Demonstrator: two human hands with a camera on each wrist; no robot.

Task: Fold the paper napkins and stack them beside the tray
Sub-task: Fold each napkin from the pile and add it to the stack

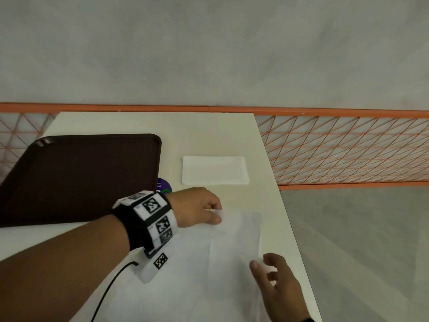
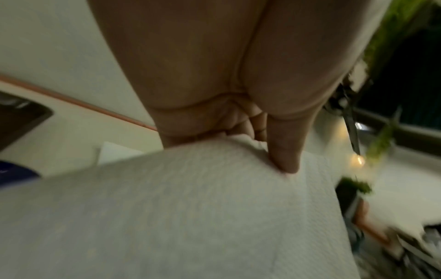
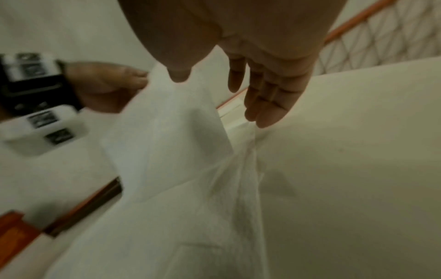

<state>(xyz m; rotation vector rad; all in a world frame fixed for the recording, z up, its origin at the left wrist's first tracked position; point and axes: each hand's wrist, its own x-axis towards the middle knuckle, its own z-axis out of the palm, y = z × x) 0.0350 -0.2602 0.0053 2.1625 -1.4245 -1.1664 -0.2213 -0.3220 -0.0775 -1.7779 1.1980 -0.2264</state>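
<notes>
A large unfolded white napkin (image 1: 209, 263) lies spread over the near part of the cream table (image 1: 209, 131). My left hand (image 1: 217, 214) pinches its far corner between thumb and fingers; in the left wrist view the thumb (image 2: 284, 160) presses into the paper (image 2: 190, 198). My right hand (image 1: 262, 263) is over the napkin's right edge with fingers relaxed and holds nothing; in the right wrist view its fingers (image 3: 262, 98) are straight above the lifted sheet (image 3: 167, 136). One folded napkin (image 1: 214, 170) lies flat to the right of the dark brown tray (image 1: 76, 177).
A round purple sticker (image 1: 164, 185) shows at the tray's right edge. The table's right edge (image 1: 287, 228) runs close to my right hand, with grey floor beyond. An orange mesh railing (image 1: 348, 147) stands behind and to the right.
</notes>
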